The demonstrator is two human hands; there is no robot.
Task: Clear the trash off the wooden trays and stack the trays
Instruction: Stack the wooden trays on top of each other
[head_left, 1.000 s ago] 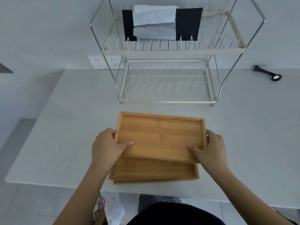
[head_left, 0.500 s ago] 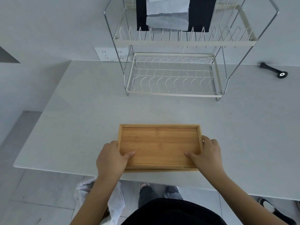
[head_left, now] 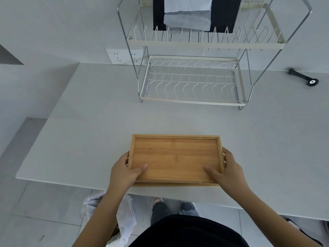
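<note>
A bare wooden tray (head_left: 175, 139) lies on top of other trays near the front edge of the white table (head_left: 89, 131); only a thin sliver of the lower tray (head_left: 178, 184) shows under its front rim. My left hand (head_left: 125, 171) grips the stack's left end, thumb resting inside the top tray. My right hand (head_left: 227, 171) grips the right end the same way. No trash lies on the top tray.
A two-tier wire dish rack (head_left: 192, 82) stands at the back of the table, dark and white cloths (head_left: 188, 13) hanging on its upper tier. A black tool (head_left: 303, 78) lies back right. A white plastic bag (head_left: 122, 216) sits on the floor below the table edge.
The top tray, offset toward the back over the lower trays a second ago, now sits squarely on them. Both hands kept their grip on the ends.
</note>
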